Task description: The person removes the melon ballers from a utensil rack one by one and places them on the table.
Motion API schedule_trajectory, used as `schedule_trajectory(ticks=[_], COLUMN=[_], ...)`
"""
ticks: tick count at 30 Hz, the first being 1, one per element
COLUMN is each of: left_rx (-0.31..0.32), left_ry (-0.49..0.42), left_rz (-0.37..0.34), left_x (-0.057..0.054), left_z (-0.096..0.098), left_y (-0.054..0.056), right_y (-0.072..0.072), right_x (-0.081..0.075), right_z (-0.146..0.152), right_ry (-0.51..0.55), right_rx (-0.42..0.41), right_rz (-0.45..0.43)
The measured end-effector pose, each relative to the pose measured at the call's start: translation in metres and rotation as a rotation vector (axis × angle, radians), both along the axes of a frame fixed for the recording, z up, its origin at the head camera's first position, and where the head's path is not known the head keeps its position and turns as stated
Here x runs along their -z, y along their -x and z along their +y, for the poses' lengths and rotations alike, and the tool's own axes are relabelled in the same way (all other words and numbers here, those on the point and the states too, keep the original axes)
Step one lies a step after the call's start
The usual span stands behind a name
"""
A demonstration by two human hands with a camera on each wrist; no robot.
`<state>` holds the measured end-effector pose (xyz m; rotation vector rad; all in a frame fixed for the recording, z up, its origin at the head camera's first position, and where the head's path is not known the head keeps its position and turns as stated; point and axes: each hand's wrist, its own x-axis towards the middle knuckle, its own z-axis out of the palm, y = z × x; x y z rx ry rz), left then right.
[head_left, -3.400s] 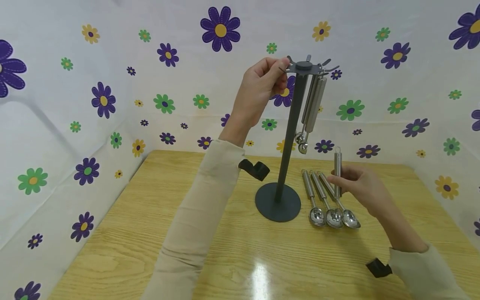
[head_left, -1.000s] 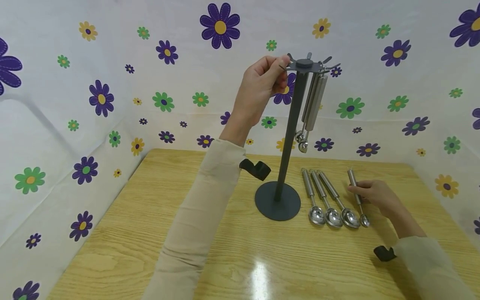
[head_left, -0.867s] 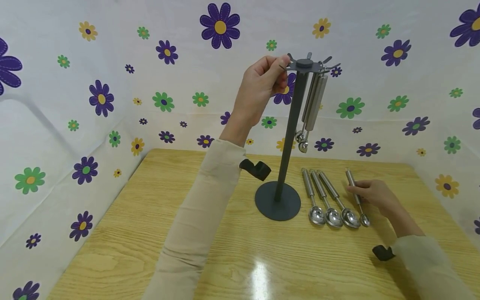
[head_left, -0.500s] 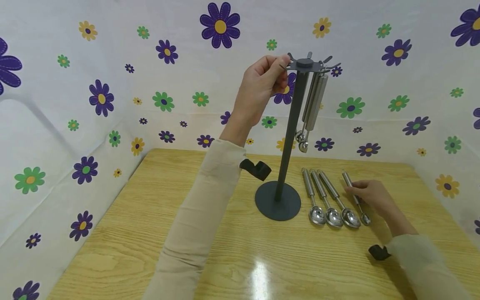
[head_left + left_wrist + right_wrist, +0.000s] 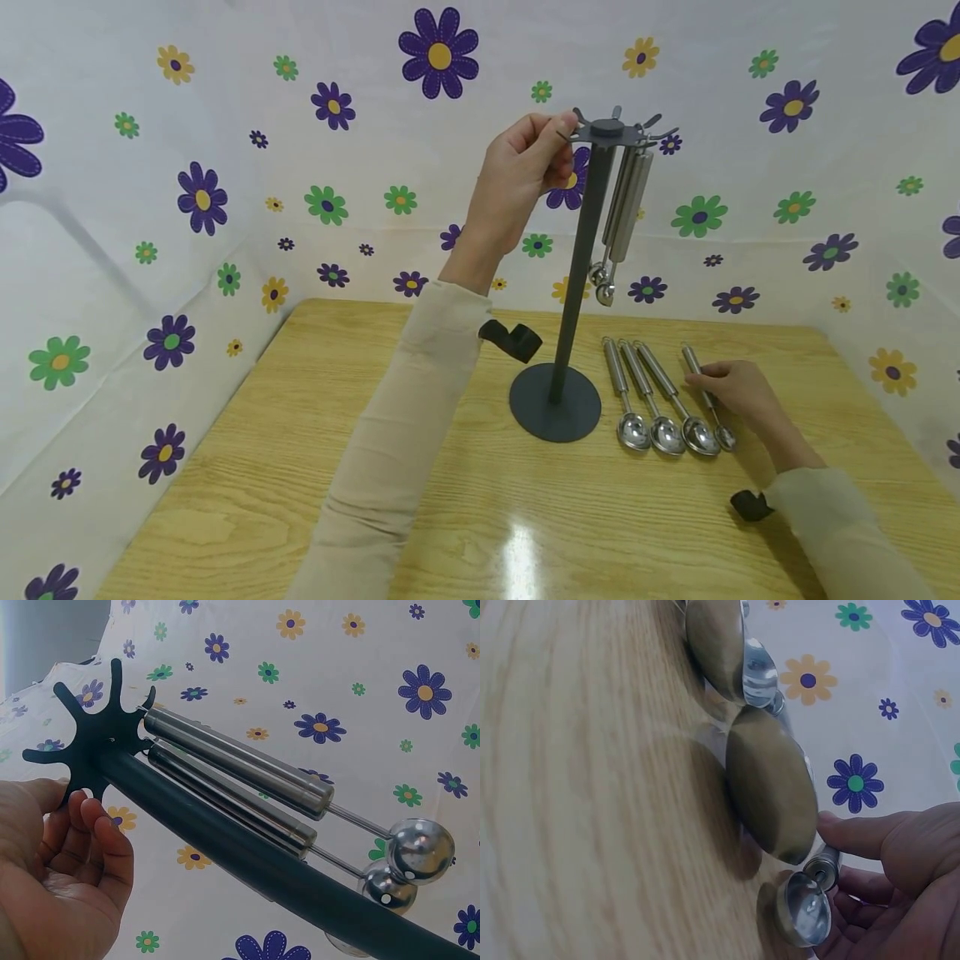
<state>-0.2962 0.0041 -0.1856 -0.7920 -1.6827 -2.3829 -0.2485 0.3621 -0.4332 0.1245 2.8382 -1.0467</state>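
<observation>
Left of the stand [image 5: 578, 275], the left hand [image 5: 517, 179] pinches one prong of its top. Just right of its pole, hanging spoons [image 5: 630, 208] overlap, their count unclear. Right of its base lie three larger spoons [image 5: 667, 437]; beyond them the nearer, right hand [image 5: 738, 392] pinches a small spoon [image 5: 725, 438], its long axis running away, slanting toward the stand. Some right fingers are hidden; bowl contact with the table [image 5: 450, 517] is unclear.
</observation>
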Motion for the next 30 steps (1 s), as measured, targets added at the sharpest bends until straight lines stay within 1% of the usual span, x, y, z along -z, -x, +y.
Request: schedule_trajectory(ticks=[5, 15, 17, 25, 28, 30], left_rx=[0.001, -0.003, -0.002, 0.0, 0.004, 0.004], left_ry=[-0.002, 0.001, 0.003, 0.003, 0.0, -0.002], left_rz=[0.002, 0.002, 0.012, 0.037, 0.034, 0.03], left_x=[0.0, 0.0, 0.0, 0.0, 0.0, 0.0], left_z=[0.0, 0.001, 0.001, 0.0, 0.0, 0.0], left_y=[0.0, 0.0, 0.0, 0.001, 0.0, 0.0], right_y=[0.0, 0.0, -0.001, -0.004, -0.007, -0.008], right_x=[0.001, 0.004, 0.004, 0.0, -0.004, -0.009], right_z=[-0.001, 0.0, 0.001, 0.001, 0.001, -0.001], right_ry=[-0.012, 0.04, 0.045, 0.14, 0.167, 0.175], right_rx=[0.008, 0.017, 0.017, 0.044, 0.057, 0.052], right_rz=[0.015, 0.038, 0.037, 0.036, 0.05, 0.067])
